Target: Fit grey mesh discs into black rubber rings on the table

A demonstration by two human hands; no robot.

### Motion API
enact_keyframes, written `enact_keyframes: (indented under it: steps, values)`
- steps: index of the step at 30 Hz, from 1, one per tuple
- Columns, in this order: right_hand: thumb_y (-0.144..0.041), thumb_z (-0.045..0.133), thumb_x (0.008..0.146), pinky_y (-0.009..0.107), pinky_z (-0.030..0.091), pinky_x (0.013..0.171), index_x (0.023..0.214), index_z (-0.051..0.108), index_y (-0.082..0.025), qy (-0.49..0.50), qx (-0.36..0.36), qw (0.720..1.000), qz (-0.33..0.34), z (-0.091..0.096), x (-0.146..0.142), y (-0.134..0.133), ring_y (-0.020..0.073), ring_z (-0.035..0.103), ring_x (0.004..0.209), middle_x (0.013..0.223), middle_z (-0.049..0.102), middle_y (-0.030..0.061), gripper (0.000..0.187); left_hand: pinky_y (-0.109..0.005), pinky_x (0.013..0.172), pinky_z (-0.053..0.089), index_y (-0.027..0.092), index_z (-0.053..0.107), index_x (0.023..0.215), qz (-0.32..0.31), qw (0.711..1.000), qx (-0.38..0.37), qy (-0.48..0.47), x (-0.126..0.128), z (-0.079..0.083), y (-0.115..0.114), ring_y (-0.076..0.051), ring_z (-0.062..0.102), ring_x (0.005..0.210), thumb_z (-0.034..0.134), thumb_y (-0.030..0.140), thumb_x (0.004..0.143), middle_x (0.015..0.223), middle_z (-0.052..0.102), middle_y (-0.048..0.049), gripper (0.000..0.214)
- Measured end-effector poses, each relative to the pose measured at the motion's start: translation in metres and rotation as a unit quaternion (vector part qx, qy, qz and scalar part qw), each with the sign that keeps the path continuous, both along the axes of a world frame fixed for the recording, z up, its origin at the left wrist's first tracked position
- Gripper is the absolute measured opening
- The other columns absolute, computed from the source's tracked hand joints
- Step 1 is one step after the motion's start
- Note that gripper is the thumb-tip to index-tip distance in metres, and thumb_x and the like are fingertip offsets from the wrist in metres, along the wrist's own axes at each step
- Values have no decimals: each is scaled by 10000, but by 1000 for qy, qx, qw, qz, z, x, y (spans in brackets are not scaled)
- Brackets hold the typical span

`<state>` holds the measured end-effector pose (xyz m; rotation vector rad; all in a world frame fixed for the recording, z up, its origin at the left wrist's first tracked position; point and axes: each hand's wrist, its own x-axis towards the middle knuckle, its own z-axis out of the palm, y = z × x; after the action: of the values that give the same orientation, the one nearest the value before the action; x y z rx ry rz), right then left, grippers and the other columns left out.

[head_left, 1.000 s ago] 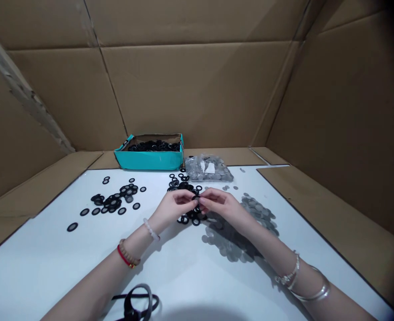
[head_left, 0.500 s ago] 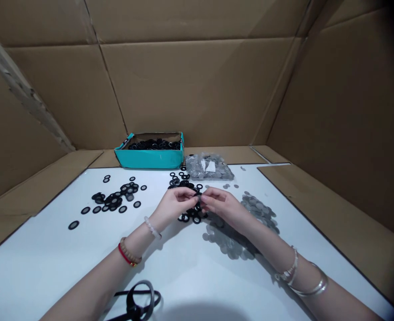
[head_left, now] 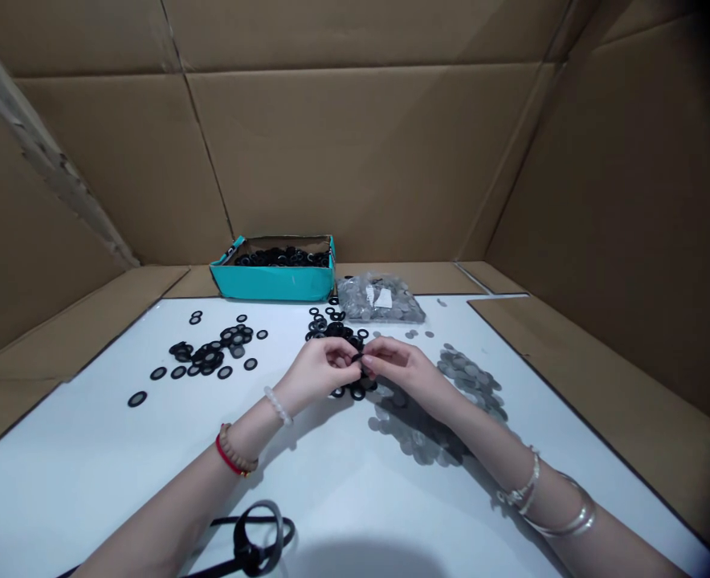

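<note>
Black rubber rings heaped beneath two pinching hands.
Fingertips of the left hand and right hand come together, clamped on one partly hidden ring. Grey mesh discs lie apart on the white table, seemingly to keep the two kinds separate, near a teal box.
</note>
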<state>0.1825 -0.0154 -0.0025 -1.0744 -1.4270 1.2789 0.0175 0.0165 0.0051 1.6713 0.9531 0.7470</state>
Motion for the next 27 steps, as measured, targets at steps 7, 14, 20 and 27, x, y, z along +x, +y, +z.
enact_keyframes:
  steps: [7, 14, 20, 27]
  values:
    - [-373, 603, 749, 260, 425, 666, 767, 569, -192, 25, 0, 999, -40, -9, -2, 0, 137, 506, 693, 716, 532, -7, 185, -197, 500, 378, 127, 568, 689, -11, 1000, -17, -9, 1, 0, 1, -91, 487, 531, 580, 230, 650, 597, 531, 14, 111]
    - [-390, 607, 748, 272, 426, 691, 767, 576, -186, 62, -4, 997, -41, -10, -3, 1, 137, 520, 699, 725, 538, -2, 208, -208, 557, 425, 128, 569, 739, -11, 998, -21, -51, 0, 1, 3, -95, 517, 574, 591, 245, 677, 661, 548, 2, 134]
    - [-388, 618, 739, 253, 409, 643, 727, 571, -175, 34, -2, 998, -58, -8, -4, 0, 131, 512, 663, 668, 541, -11, 219, -189, 517, 371, 122, 576, 723, -5, 999, 36, -14, 0, 1, 1, -86, 467, 561, 592, 211, 666, 608, 520, 16, 108]
    - [-369, 642, 712, 250, 394, 626, 674, 568, -177, 14, 14, 997, -75, -7, -5, 0, 134, 506, 646, 656, 548, -11, 209, -200, 550, 377, 120, 579, 697, 2, 993, 115, 22, 2, -2, -1, -92, 460, 588, 558, 174, 679, 628, 517, 7, 60]
